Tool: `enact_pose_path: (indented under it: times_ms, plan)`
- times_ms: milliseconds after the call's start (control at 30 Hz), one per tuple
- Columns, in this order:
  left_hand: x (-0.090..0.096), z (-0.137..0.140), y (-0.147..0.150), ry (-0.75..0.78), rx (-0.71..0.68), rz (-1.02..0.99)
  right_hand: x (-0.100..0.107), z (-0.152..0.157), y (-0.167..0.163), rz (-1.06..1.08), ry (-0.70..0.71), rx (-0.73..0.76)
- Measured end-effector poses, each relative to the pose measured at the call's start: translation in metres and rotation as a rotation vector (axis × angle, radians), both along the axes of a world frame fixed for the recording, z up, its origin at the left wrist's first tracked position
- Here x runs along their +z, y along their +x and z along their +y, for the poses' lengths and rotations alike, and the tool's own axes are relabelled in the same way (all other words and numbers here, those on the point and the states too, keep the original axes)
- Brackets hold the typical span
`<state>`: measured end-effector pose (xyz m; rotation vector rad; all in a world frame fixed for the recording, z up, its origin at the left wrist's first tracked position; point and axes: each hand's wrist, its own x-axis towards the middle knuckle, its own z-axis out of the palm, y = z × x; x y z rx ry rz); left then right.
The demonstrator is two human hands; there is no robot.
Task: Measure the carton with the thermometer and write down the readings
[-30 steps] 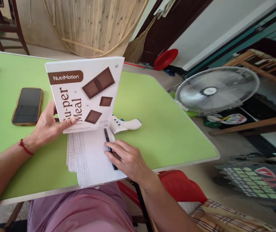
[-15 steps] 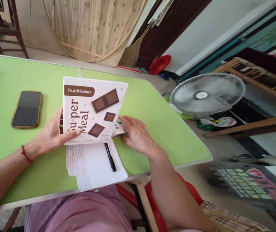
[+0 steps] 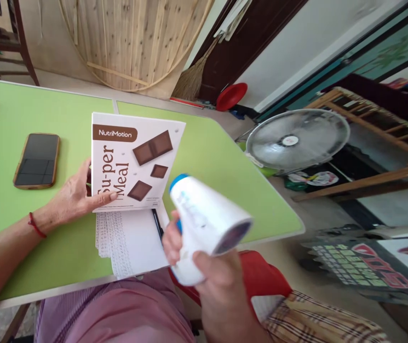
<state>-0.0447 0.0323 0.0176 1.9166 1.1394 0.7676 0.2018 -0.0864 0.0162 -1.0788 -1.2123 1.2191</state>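
Observation:
My left hand [image 3: 77, 193] grips a white box [image 3: 154, 190] marked "NutriMotion" at its lower left edge, thumb on the printed front and the other fingers mostly hidden behind. The box stands upright over handwritten paper sheets [image 3: 132, 243], and its base partly covers a black pen [image 3: 157, 223]. In front of the box and to its right, my right hand [image 3: 207, 271] is wrapped round the handle of a white-and-blue gun-shaped infrared thermometer [image 3: 207, 209]. The thermometer's blue-rimmed end points up and left, away from me, and its dark display end faces me. It is slightly blurred.
On the green table [image 3: 71, 114], a phone [image 3: 36, 160] lies at the left. Beyond the table's right edge stand a fan [image 3: 297, 138] and a wooden rack [image 3: 361, 183]. A red stool [image 3: 261, 276] with checked cloth [image 3: 318, 319] is at my right.
My right hand has come from beside the box toward me, raising the thermometer into full view. The box and my left hand have hardly moved; the camera has shifted slightly.

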Motion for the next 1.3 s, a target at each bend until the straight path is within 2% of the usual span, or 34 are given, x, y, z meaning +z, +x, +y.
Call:
enact_pose_path:
  times_ms: [100, 200, 400, 600, 800, 1300]
  plan:
    - [-0.001, 0.001, 0.000, 0.017, -0.007, 0.002, -0.007, -0.006, -0.030, 0.205, -0.170, 0.077]
    - [-0.001, 0.002, 0.001, 0.013, -0.024, 0.003, -0.019, 0.001, -0.040, 0.243, -0.230, 0.066]
    - [-0.002, 0.003, 0.000, -0.002, -0.050, -0.009, -0.035, 0.008, -0.044, 0.245, -0.243, -0.036]
    - [-0.003, 0.005, -0.002, 0.016, -0.059, -0.005, -0.035, 0.010, -0.054, 0.306, -0.229, 0.009]
    - [-0.002, 0.004, -0.002, 0.012, -0.066, -0.023, -0.037, 0.012, -0.055, 0.242, -0.162, 0.037]
    - [0.002, 0.001, -0.002, -0.019, -0.091, -0.007, -0.039, 0.012, -0.052, 0.274, -0.187, 0.025]
